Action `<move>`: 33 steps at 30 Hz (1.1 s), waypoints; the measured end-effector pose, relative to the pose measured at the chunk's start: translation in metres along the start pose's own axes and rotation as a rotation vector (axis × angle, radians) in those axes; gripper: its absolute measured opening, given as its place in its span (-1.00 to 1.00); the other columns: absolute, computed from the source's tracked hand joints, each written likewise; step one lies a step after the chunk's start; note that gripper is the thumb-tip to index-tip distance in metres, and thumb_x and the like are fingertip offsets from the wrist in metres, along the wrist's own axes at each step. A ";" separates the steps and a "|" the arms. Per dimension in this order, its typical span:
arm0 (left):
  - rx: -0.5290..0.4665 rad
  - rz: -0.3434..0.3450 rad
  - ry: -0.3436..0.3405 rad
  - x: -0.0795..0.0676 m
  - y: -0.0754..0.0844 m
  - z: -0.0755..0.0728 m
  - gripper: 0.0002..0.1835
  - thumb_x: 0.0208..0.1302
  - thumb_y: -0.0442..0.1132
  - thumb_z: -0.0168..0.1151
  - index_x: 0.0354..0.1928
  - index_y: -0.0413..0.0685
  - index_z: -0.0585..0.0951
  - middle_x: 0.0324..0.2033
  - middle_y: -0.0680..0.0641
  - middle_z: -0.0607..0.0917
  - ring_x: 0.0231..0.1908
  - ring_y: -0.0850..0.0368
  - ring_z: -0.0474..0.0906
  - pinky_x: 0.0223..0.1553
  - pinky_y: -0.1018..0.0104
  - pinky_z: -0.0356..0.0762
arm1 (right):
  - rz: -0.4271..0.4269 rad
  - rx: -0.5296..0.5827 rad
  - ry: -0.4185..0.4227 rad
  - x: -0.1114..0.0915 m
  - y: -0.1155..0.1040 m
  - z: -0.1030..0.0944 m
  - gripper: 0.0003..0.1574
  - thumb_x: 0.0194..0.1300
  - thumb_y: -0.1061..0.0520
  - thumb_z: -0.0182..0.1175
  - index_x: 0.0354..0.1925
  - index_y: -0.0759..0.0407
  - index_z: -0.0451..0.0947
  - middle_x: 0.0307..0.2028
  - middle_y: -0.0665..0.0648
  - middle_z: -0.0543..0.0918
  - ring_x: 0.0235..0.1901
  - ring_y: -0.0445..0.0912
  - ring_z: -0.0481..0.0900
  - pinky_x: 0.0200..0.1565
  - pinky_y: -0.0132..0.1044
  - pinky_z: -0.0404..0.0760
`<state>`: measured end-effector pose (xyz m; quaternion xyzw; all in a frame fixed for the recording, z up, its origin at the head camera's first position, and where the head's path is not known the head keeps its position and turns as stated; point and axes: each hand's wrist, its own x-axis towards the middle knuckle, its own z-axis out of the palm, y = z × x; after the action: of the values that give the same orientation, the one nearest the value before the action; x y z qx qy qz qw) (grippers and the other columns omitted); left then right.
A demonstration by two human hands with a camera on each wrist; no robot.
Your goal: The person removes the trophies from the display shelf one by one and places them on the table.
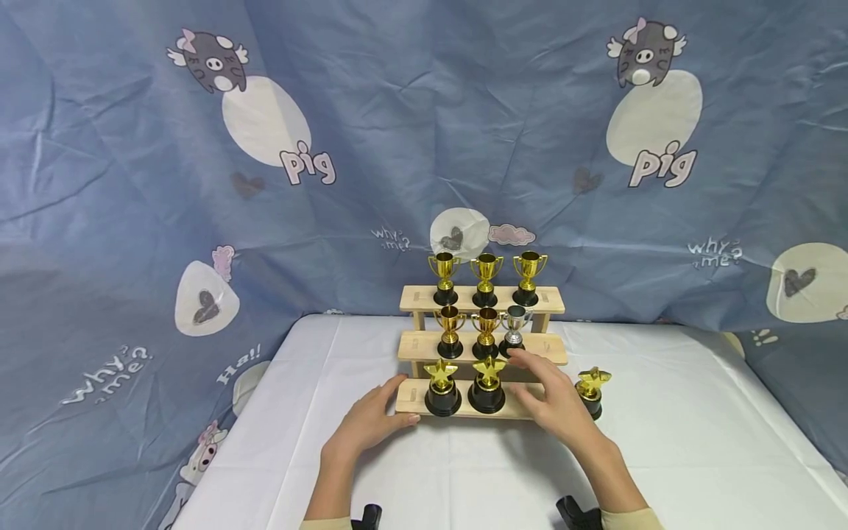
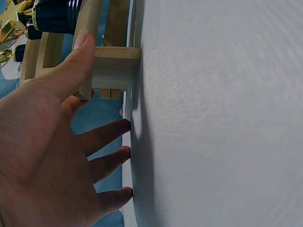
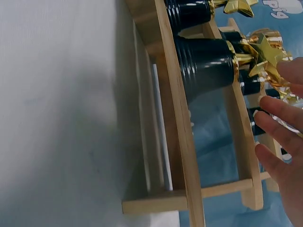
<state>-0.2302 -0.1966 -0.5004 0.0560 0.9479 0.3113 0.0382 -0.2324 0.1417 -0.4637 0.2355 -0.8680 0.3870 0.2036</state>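
A three-step wooden display stand bears small trophies. My left hand grips the left end of its lowest step, thumb against the front edge and the other fingers spread beside the end. On that step stand two black-based gold star trophies, a left one and a middle one. With fingers extended, my right hand hovers over the step's right part, just right of the middle star trophy, and holds nothing. A third star trophy stands on the table, right of that hand.
Three gold cup trophies line the top step. The middle step carries two gold cups and a silver cup. White cloth covers the table, and a blue printed curtain hangs right behind the stand.
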 end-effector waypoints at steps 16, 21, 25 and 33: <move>0.003 0.004 0.001 0.000 0.000 0.000 -0.09 0.06 0.33 0.38 0.45 0.30 0.30 0.31 -0.20 0.53 0.28 -0.30 0.46 0.25 -0.32 0.39 | -0.020 0.010 -0.006 0.010 -0.010 0.018 -0.29 0.21 0.21 0.41 0.30 -0.06 0.48 0.13 -0.02 0.65 0.13 -0.06 0.60 0.15 0.02 0.59; 0.005 0.011 0.001 0.000 0.000 0.001 -0.10 0.06 0.32 0.39 0.45 0.31 0.31 0.30 -0.20 0.54 0.27 -0.29 0.47 0.24 -0.31 0.40 | -0.015 0.027 -0.003 0.009 -0.011 0.022 -0.41 0.20 0.23 0.40 0.20 -0.02 0.56 0.09 -0.02 0.67 0.08 -0.09 0.63 0.11 -0.05 0.63; 0.005 0.003 -0.001 0.001 0.000 0.000 -0.09 0.06 0.34 0.38 0.45 0.31 0.30 0.30 -0.20 0.53 0.28 -0.29 0.46 0.25 -0.31 0.40 | -0.017 0.057 0.005 0.009 -0.010 0.023 -0.46 0.21 0.23 0.40 0.16 -0.01 0.58 0.06 -0.01 0.68 0.07 -0.09 0.64 0.11 -0.08 0.64; 0.012 -0.007 -0.003 0.001 0.000 0.001 -0.08 0.05 0.35 0.38 0.45 0.31 0.30 0.30 -0.20 0.53 0.29 -0.28 0.46 0.25 -0.30 0.40 | 0.021 0.095 0.001 0.013 -0.009 0.023 -0.57 0.22 0.23 0.39 0.05 -0.02 0.60 -0.01 -0.04 0.70 0.00 -0.15 0.67 0.09 -0.10 0.65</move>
<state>-0.2314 -0.1956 -0.5008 0.0532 0.9500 0.3051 0.0404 -0.2417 0.1157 -0.4664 0.2355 -0.8509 0.4301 0.1887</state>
